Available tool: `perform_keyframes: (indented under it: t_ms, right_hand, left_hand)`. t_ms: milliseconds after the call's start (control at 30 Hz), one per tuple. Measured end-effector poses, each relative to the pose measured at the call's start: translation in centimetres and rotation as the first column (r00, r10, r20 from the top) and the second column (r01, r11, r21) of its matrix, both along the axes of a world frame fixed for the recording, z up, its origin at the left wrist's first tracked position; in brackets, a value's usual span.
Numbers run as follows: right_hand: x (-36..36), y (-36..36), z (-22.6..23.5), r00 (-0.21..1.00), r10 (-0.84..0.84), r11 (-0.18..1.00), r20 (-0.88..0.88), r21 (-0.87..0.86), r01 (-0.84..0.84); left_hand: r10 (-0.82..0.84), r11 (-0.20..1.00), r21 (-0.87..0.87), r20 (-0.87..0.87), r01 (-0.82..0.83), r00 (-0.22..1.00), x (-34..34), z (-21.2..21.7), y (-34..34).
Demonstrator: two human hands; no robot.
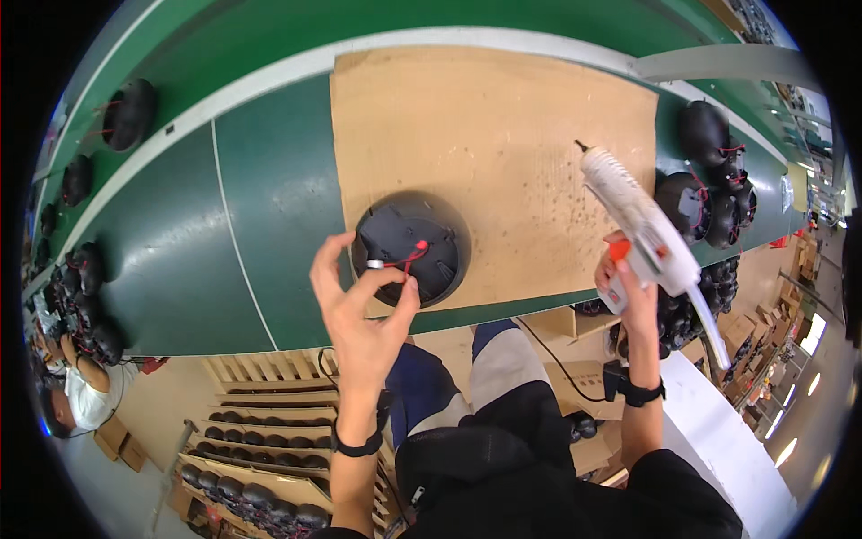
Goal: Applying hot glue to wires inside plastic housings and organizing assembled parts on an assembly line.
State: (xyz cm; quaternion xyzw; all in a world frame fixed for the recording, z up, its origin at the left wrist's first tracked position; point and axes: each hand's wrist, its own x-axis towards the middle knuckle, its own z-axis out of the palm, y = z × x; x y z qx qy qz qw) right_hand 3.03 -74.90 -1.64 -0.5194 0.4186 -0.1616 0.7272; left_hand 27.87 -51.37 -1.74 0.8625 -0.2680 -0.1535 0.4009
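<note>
Co-worker (90, 400) in white top at far left, cut by fisheye rim; what those hands hold is too small to tell. Dark round shells (88, 269) bunched beside them on green table (278, 162).

Left hand (359, 310): thumb and index closed in a pinch on red wire (407, 267), other fingers spread, one at the rim of a round black housing (453, 225). Housing sits open side up on near-left corner of cardboard sheet (503, 117), just beyond left hand, so left is the nearer hand. Small silver cylinder (374, 264) lies by the index finger.

Right hand (636, 292) clamped round grip of white glue gun (642, 211), finger at orange trigger. Gun's long axis slants, nozzle far-left, tail near-right; housing lies left and nearer than nozzle tip, well apart, and nozzle points past it.

More black shells (709, 193) with red wires, right end of table.

Hard to make out: wire end under left fingertips, housing wall behind fingers, whether trigger is pressed.
</note>
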Motion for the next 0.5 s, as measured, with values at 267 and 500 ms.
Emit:
perform_keyframes:
  t_ms: [267, 500]
  right_hand:
    - [-1.9, 4.2, 5.5, 0.891, 0.389, 0.919, -0.233, 0.162, -0.359]
    - [6.1, 7.0, 7.6, 0.553, 0.639, 0.603, -0.534, -0.097, -0.791]
  left_hand:
    - [-0.338, 0.925, -0.273, -0.273, 0.265, 0.901, 7.4, -1.4, 1.0]
    - [-0.425, 0.884, -0.355, -0.342, 0.304, 0.838, 8.7, -3.8, -1.1]
